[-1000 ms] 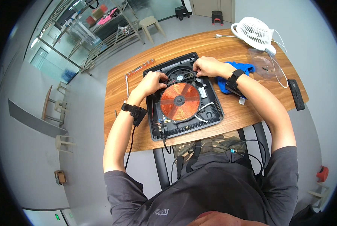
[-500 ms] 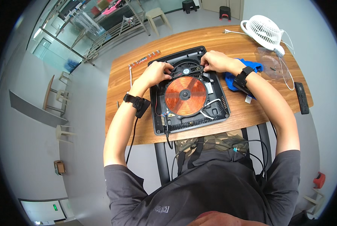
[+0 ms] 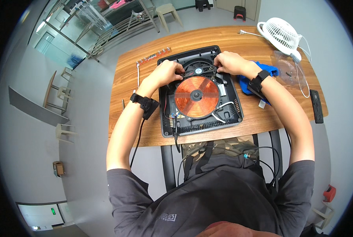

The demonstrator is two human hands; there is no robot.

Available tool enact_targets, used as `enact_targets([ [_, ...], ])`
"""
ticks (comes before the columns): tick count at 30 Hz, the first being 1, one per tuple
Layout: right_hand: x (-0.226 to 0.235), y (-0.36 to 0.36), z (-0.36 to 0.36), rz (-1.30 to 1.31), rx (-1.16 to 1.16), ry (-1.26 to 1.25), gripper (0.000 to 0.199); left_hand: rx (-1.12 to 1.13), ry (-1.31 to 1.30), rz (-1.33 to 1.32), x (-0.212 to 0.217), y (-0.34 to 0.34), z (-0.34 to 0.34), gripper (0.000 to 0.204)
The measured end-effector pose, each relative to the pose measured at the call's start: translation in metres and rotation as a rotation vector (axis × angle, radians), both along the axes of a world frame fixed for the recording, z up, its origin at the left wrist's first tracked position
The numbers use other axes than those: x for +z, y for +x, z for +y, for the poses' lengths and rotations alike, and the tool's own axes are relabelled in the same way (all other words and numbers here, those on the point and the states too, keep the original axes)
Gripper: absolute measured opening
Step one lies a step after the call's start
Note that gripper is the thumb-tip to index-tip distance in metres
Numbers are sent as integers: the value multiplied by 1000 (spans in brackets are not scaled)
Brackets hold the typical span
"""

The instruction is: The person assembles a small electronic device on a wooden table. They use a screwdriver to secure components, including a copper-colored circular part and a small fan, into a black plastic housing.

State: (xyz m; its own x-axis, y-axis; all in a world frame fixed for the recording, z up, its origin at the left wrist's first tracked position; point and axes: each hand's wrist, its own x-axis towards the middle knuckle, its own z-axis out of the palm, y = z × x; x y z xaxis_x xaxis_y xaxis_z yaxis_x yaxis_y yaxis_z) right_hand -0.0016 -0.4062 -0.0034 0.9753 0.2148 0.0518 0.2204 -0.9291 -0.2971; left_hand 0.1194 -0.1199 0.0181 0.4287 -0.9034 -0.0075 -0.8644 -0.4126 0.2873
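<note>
Since the earlier frame your hands have barely shifted: left hand (image 3: 169,72) and right hand (image 3: 228,63), fingers curled on the black fan (image 3: 199,71) above the copper coil (image 3: 196,96) at frame centre, seemingly unseating it; next, lift evenly.

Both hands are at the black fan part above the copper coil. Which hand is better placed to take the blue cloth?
Probably the right hand: the blue cloth lies just beside its wrist, while the left hand sits across the open cooker from it.
</note>
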Motion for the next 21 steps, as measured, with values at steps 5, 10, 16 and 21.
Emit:
enact_targets([
  [5, 7, -2, 5, 19, -6, -15, 25, -94, -166, -23, -6, 4, 18, 24],
  [10, 9, -2, 7, 29, -7, -32, 21, -14, -160, -60, -3, 0, 39, 17],
  [16, 13, -3, 10, 50, 2, -44, 24, 168, -90, 29, -2, -3, 52, 12],
  [21, 10, -1, 7, 52, 15, -43, 24, 163, 15, -17, -7, -4, 53, 11],
])
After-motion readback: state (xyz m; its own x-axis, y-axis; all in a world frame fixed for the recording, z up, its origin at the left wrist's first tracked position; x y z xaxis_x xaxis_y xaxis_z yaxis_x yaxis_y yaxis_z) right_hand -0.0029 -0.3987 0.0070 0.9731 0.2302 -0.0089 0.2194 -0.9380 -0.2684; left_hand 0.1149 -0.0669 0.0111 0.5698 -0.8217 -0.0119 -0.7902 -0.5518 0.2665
